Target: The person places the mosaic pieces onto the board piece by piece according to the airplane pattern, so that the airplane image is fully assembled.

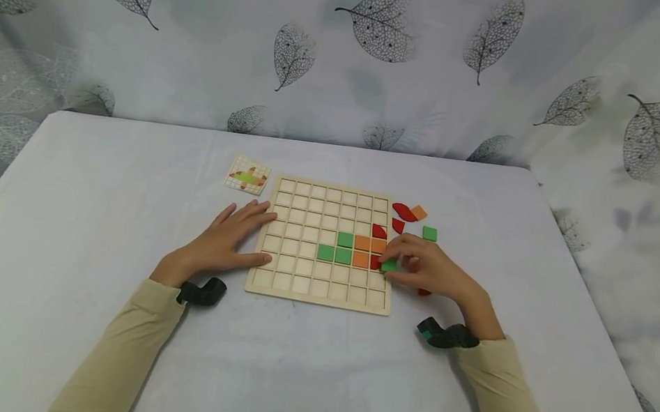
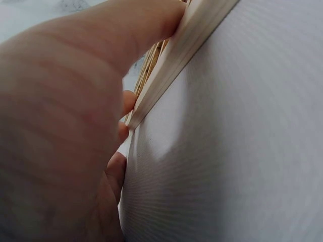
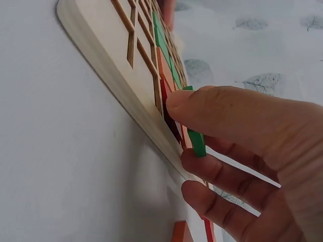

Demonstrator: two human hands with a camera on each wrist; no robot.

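Green tile (image 1: 388, 266), pinched by the right hand (image 1: 434, 268), is at the board's (image 1: 317, 300) right rim beside a red tile (image 1: 375, 262), left hand (image 1: 222, 239) outspread opposite.

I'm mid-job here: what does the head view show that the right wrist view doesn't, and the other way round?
Only head: the card off the board's upper left, and the loose green tile to its right.

Only right wrist: close-ups of the board's side wall and of the held tile seen nearly edge-on.

Both: the board, with green, orange and red tiles on it, and the right hand pinching the held tile, which is green.
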